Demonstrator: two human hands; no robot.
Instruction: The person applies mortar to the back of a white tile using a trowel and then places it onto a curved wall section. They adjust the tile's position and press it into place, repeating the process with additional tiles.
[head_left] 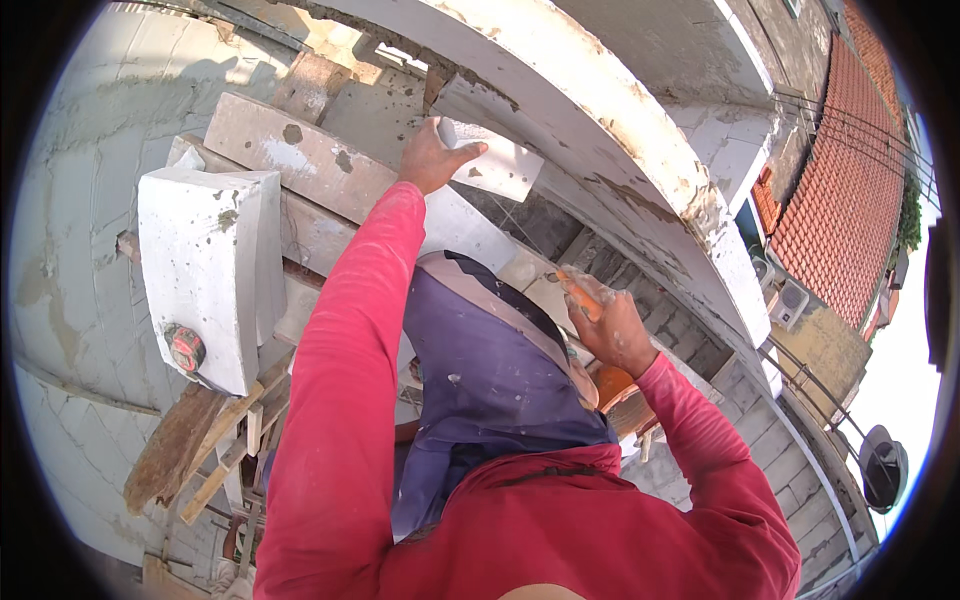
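My left hand pressed the white block steady against the wall; my right hand gripped an orange-handled tool.

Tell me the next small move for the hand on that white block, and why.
Probably press the white block flatter against the curved wall. The left hand grips only its near edge, and the right hand holds an orange-handled tool away from it.

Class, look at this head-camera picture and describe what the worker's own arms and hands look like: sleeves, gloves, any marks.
Both arms wear long red sleeves reaching the wrists, part of one red top. The cloth looks slightly dusty, with pale specks on the right sleeve. The left hand and right hand are bare: no gloves, and no watch or rings can be made out. Light dust or plaster speckles the right hand.
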